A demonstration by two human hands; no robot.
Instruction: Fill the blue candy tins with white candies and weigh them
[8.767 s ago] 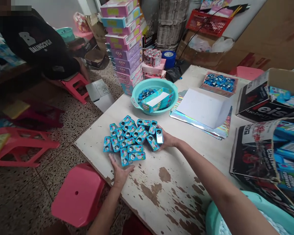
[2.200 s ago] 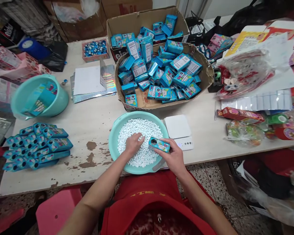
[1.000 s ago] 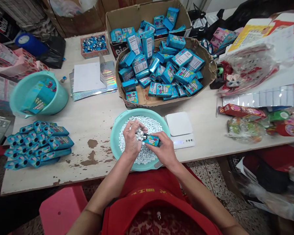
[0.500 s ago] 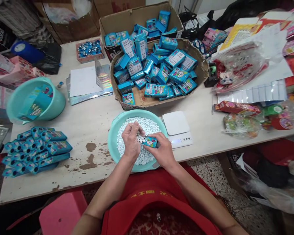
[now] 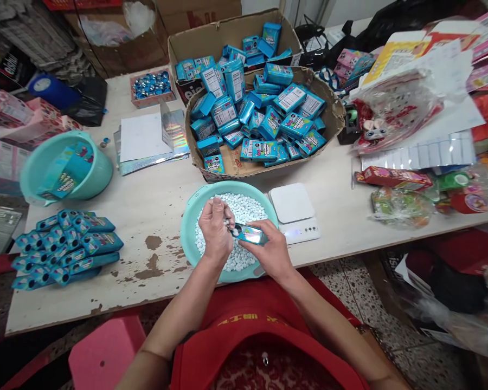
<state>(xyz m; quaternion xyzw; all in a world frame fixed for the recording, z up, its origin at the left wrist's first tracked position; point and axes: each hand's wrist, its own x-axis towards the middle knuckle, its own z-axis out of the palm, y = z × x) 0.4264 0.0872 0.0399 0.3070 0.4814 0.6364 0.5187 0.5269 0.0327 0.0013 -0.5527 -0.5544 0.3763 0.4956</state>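
Over a turquoise basin [image 5: 187, 238] of small white candies [image 5: 244, 203], my right hand [image 5: 270, 246] grips a small blue candy box [image 5: 250, 234]. The box lies tilted, its dark opening toward my left hand [image 5: 216, 230]. That left hand is curled, with a few white candies at its fingertips by the box opening. Its inner fingers are partly hidden. Just right of the basin sits a white digital scale [image 5: 293, 206].
A cardboard box [image 5: 264, 172] full of blue candy boxes stands behind the basin. More candy boxes [image 5: 67, 246] are stacked at left, near a turquoise bucket [image 5: 101, 179]. Papers [image 5: 142, 138] lie behind; wrapped goods [image 5: 400, 208] crowd the right. A pink stool [image 5: 106, 349] stands below.
The candy box has turned, so its opening now shows and its front catches the light. My left hand has shifted slightly, its fingers more upright. The whole view has moved a little.
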